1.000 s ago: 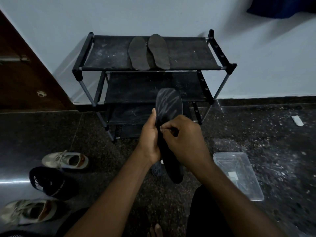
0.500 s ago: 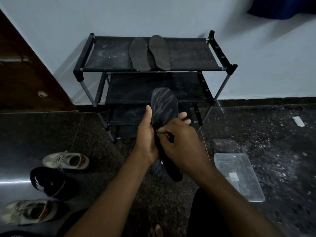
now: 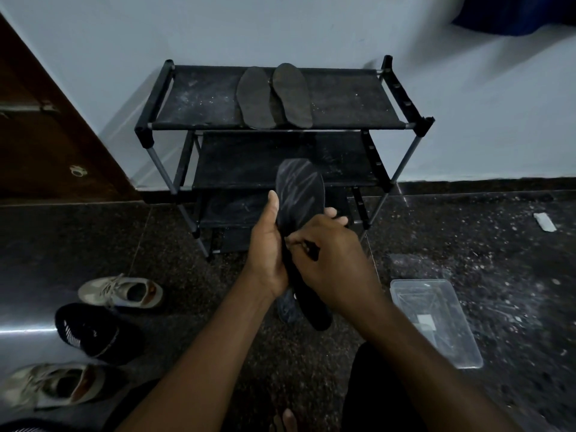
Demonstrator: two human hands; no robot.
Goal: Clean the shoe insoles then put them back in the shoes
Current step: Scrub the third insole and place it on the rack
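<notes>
My left hand (image 3: 268, 254) grips the black insole (image 3: 299, 188) upright, thumb along its edge. Right hand (image 3: 336, 269) pinches a small dark object (image 3: 311, 248) against it. Two spare insoles (image 3: 255, 98) lie on the shoe rack (image 3: 202, 98).

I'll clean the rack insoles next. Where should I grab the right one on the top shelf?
Pinch the right insole at its near end, flat by the front edge of the top shelf. Come from the front and its free right side; the left insole lies close along the other.

Rack (image 3: 202, 101): 2 insoles (image 3: 293, 95) (top); floor (image 3: 467, 244): shoes (image 3: 124, 291).
</notes>
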